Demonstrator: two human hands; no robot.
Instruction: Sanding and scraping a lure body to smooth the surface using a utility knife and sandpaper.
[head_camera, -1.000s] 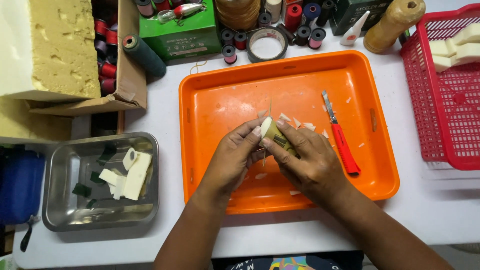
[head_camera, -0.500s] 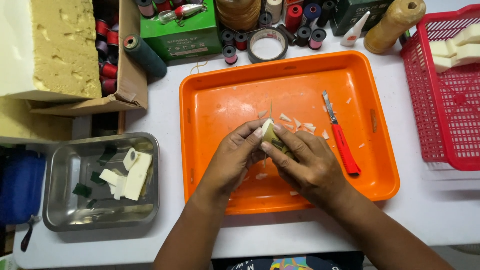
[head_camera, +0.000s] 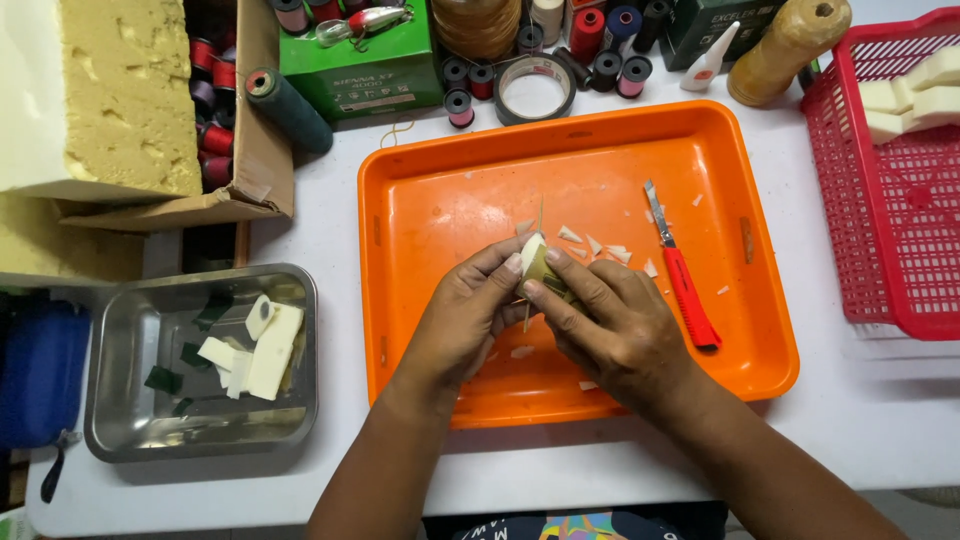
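While both hands meet over the middle of the orange tray (head_camera: 420, 215), they close together on one small foam piece (head_camera: 533, 257), pale on its far tip and wrapped with something olive-coloured lower down. The left hand (head_camera: 465, 320) pinches it from the left with the thumb and first fingers, and the right hand (head_camera: 610, 325) holds it from the right, with fingertips pressed on its side. A thin stick (head_camera: 540, 215) goes through the piece; one end shows on the far side of the piece, and the other end comes out between the two hands on the near side. Just to the far right of the piece, small white foam chips (head_camera: 590, 243) lie on the tray floor. Further right, in the same tray, lies a craft knife (head_camera: 685, 285) with a red handle, its blade pointing to the far side; no hand touches it. Left of the tray, on the white table (head_camera: 330, 200), stands a steel pan (head_camera: 130, 430) with foam offcuts (head_camera: 265, 345) and dark green scraps inside. At the far left is a large yellow foam block (head_camera: 120, 90) on a cardboard box. Along the far edge I see thread spools (head_camera: 460, 100), a roll of tape (head_camera: 535, 90) and a green box (head_camera: 360, 65). At the right, a red basket (head_camera: 900, 230) holds cut foam blocks (head_camera: 910, 100).
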